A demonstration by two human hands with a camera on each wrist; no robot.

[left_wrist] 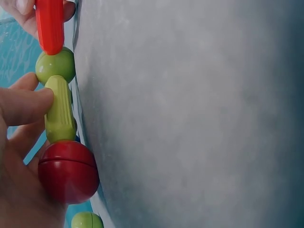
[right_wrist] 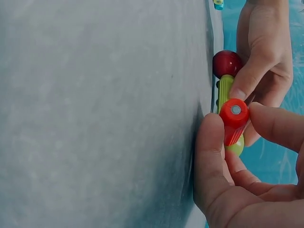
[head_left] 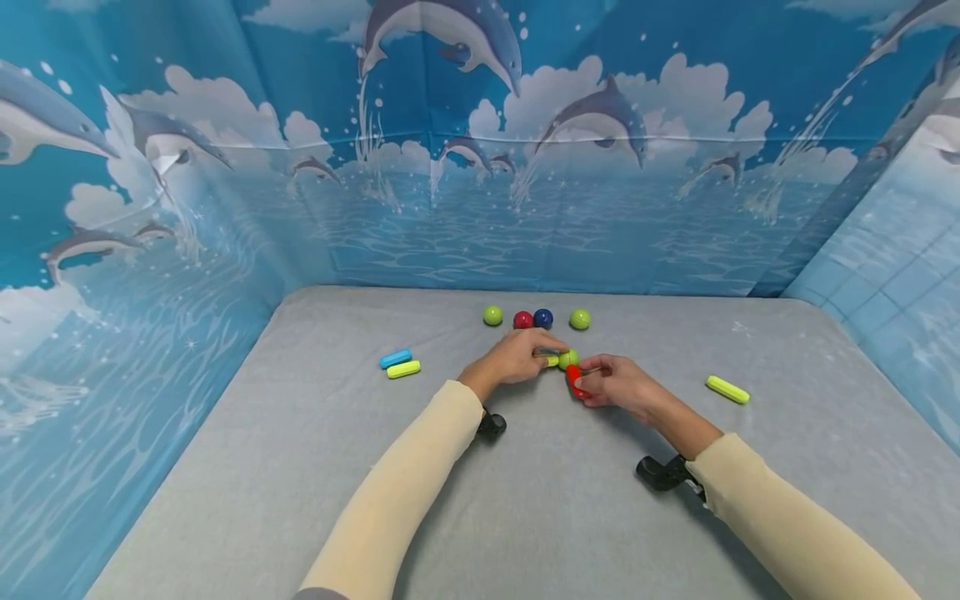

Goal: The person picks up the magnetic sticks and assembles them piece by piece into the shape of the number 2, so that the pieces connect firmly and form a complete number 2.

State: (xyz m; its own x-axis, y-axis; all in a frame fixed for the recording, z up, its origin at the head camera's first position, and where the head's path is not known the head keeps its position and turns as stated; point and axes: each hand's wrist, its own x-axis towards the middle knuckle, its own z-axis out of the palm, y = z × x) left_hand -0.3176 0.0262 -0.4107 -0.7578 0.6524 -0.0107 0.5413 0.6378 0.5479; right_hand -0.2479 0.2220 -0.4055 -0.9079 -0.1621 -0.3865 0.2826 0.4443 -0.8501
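With thumb and fingers, my left hand pinches a ribbed yellow-green rod. A green ball touches that rod's far end, and a dark red ball sits against its other end, beside the left palm. My right hand holds a red rod between thumb and fingertips. One end of the red rod meets the green ball; its free end, in the right wrist view, shows a round silver disc. In the head view the left hand covers part of the yellow-green rod.
Behind the hands, a green ball, a red ball, a blue ball and another green ball lie in a row. A blue rod and a yellow rod lie left; another yellow rod lies right.
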